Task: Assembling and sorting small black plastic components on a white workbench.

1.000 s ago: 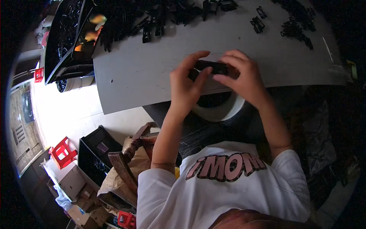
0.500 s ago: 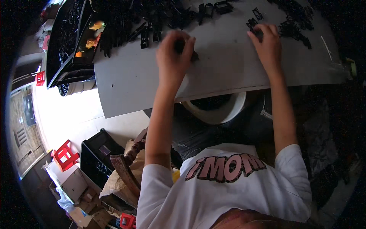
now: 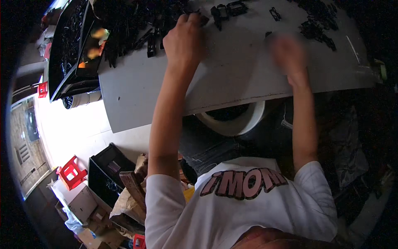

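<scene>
My left hand (image 3: 182, 43) reaches over the table to the near edge of a heap of black plastic parts (image 3: 145, 18). Its fingers are bent and closed, their tips down among the dark parts, so whatever they grip is hidden. To the right, my right hand (image 3: 289, 56) is smeared by motion above the grey tabletop (image 3: 236, 76), and its fingers cannot be made out. A small dark piece (image 3: 268, 34) shows just beyond it. Farther off lies a single black frame-shaped part (image 3: 274, 13).
Another group of black parts (image 3: 317, 31) lies at the table's right. A large black crate (image 3: 68, 45) full of dark pieces stands at the left. Under the front edge sits a white bucket (image 3: 251, 122). A red stool (image 3: 72, 172) and a black bin (image 3: 103, 174) are on the floor.
My left hand has moved away from me and slightly left, up to the heap. My right hand has drawn back from the small black parts toward me.
</scene>
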Tool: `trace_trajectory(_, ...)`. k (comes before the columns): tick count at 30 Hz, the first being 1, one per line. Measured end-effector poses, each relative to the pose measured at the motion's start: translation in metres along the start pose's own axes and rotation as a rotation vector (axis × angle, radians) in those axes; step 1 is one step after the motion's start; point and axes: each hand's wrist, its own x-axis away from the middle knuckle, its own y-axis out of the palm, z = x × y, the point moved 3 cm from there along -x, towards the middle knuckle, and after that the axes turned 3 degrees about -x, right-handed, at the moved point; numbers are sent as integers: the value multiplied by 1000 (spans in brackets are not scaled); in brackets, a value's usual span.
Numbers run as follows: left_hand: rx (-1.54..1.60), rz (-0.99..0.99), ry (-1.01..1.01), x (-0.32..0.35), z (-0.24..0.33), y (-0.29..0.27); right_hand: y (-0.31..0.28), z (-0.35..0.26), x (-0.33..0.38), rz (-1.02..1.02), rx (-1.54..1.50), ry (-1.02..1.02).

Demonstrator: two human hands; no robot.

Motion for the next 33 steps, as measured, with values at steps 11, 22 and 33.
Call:
trace_trajectory(11,1158,-7,-239,55,-7,-17,6,0,10,-332,-630,56)
trace_trajectory(22,1148,-173,-321,88,2,-12,32,2,30,-213,4,-351)
trace_trajectory(33,1177,-145,-332,111,1,-27,33,-21,13,209,778,-542)
